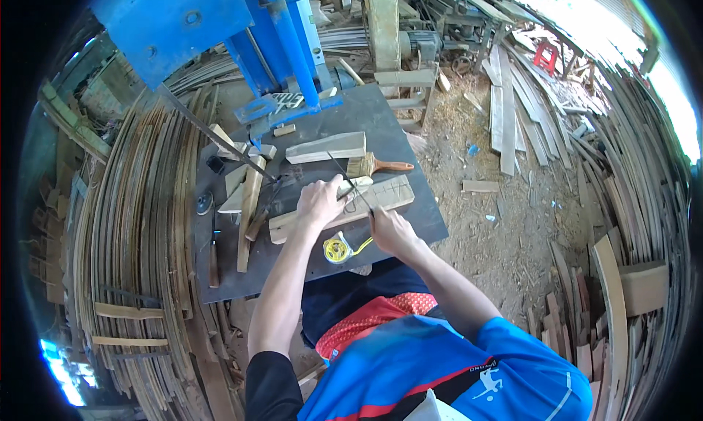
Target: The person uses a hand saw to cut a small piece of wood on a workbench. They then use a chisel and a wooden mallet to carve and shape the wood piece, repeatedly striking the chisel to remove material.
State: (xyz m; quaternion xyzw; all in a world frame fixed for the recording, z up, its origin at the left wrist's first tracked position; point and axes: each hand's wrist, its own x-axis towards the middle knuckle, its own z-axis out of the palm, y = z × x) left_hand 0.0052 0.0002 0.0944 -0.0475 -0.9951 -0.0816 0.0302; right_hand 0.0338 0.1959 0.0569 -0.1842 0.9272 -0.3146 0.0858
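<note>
My left hand [320, 202] is closed around a small pale wood piece [359, 183], pressing it over a longer wooden block [395, 194] that has pencil lines on it. In my right hand [393, 232] is the near end of a thin dark file [347, 175]. The file slants away to the far left and crosses the small wood piece. Just beyond lies a wide brush [381, 165] with an orange-brown handle, beside a shaped wood piece [326, 148]. A yellow tape measure [337, 250], its tape partly out, rests between my forearms.
A blue band saw [285, 47] rises over the dark metal table [406, 128], its blade [212, 135] slanting down at the left. Wooden offcuts [250, 208] and hand tools lie left of my hands. Stacked boards [139, 223] flank the table; a red stool [545, 57] stands far right.
</note>
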